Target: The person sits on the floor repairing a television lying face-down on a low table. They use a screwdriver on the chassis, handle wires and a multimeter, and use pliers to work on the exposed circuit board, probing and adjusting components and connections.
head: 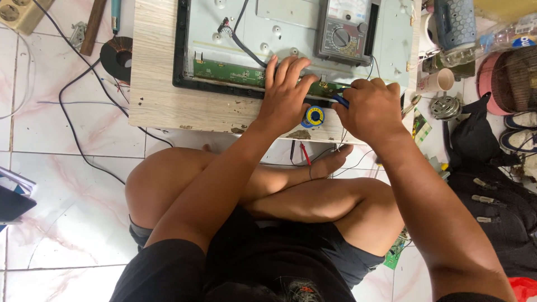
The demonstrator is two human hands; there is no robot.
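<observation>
The left hand (pixel 286 92) lies flat, fingers spread and unclenched, pressing on the long green circuit-board strip (pixel 229 72) that runs along the lower edge of the opened grey metal display chassis (pixel 291 33); this placement appears to steady the strip. The right hand (pixel 372 109), right of centre in the frame, is closed around a slim blue-handled tool (pixel 340 100), its tip aimed at the strip just beside the left fingertips; the tip itself is hidden behind the hands. The chassis rests on a low pale wood-grain table (pixel 156 84) in the upper half of the frame, directly in front of the person's crossed legs, which keeps the work within arm's reach. A small blue-and-yellow round spool (pixel 314 116) sits on the table edge between the two hands, touching neither clearly. A grey analogue multimeter with a round dial (pixel 345 31) lies on the chassis at upper centre-right, its red and black leads (pixel 302 152) hanging below the table edge. A dark ring-shaped wound coil (pixel 114 56) lies on the white tiled floor at upper left.
</observation>
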